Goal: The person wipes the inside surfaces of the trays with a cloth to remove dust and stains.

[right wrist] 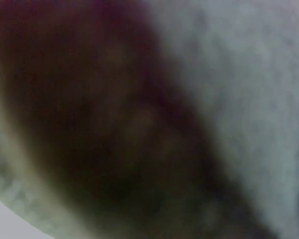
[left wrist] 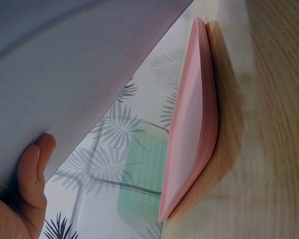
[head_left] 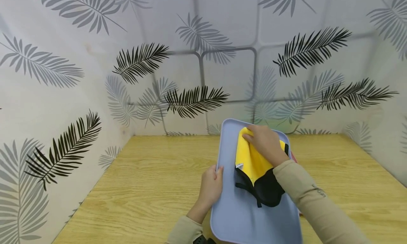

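Note:
A light-blue tray (head_left: 229,215) is tilted up over the table, and my left hand (head_left: 210,184) grips its left edge with the thumb on the rim. In the left wrist view the fingers (left wrist: 42,154) of that hand curl against the tray's underside (left wrist: 65,74). On the tray lies a yellow-and-black cloth item (head_left: 254,166) with a small white tag and a black loop. My right hand (head_left: 265,141) pinches the yellow part near its top. The right wrist view is dark and blurred.
Below the raised blue tray, a pink tray (left wrist: 192,119) sits on the wooden table (head_left: 159,173). A leaf-patterned sheer curtain (head_left: 203,71) hangs behind the table and at its sides. Through it shows a green perforated object (left wrist: 144,174).

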Motion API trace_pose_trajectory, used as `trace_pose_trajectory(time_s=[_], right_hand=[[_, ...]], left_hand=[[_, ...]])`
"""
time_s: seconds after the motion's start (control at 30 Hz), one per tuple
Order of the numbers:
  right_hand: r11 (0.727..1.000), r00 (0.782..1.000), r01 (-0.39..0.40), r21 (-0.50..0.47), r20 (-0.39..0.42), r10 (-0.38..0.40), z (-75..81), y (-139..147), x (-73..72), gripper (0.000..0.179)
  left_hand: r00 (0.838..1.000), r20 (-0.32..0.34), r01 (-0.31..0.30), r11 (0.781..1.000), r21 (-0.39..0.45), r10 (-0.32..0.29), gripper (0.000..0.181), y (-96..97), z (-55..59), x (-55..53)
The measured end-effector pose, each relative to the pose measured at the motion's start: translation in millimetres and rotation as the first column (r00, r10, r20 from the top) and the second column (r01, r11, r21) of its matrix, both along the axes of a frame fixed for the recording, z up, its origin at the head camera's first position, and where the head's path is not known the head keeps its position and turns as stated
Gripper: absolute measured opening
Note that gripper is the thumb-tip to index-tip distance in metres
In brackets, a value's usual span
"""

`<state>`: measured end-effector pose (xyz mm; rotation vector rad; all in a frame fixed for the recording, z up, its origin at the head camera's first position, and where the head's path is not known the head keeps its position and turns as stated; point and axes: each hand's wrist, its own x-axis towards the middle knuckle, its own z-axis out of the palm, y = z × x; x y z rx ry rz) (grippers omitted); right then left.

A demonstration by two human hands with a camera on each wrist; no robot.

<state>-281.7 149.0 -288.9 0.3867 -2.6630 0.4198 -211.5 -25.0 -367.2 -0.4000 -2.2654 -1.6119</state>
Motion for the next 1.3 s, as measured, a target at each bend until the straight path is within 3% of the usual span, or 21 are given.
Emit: trace_pose_trajectory(time_s=[0.43, 0.77, 1.3], right_hand=[[0.997, 0.996, 0.08, 0.012, 0.043, -0.08, -8.4, 40.7, -2.7, 0.034], [0.992, 0.99, 0.127, 0.023, 0.061, -0.129, -19.9, 64.4, -5.2, 0.033], [0.992, 0.987, 0.122, -0.03, 0.107, -0.118, -26.8, 64.3, -7.8, 0.038]], left_hand=[[0.997, -0.003, -0.072, 0.997, 0.015, 0.072, 0.022, -6.7, 2.8, -3.2], [0.996, -0.006, -0.093, 0.995, 0.022, 0.093, 0.021, -12.0, 4.4, -3.7], [0.996, -0.014, -0.093, 0.995, 0.024, 0.093, 0.019, -11.7, 5.1, -3.4]])
